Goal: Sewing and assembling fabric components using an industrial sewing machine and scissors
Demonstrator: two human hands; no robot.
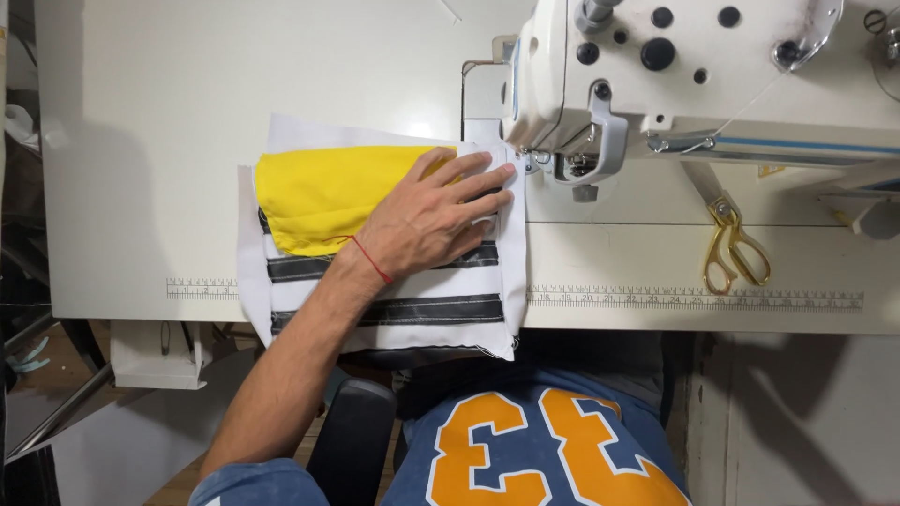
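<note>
The left hand (pixel 427 220) lies flat, fingers spread, pressing white black-striped fabric (pixel 394 309) and a yellow piece (pixel 319 192) beside the sewing machine (pixel 656 75); the right hand is unseen.

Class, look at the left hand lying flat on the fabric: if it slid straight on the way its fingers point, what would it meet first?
Most likely the sewing machine's presser foot and needle area. The left hand rests on the white fabric, fingers pointing up and right toward it.
</note>
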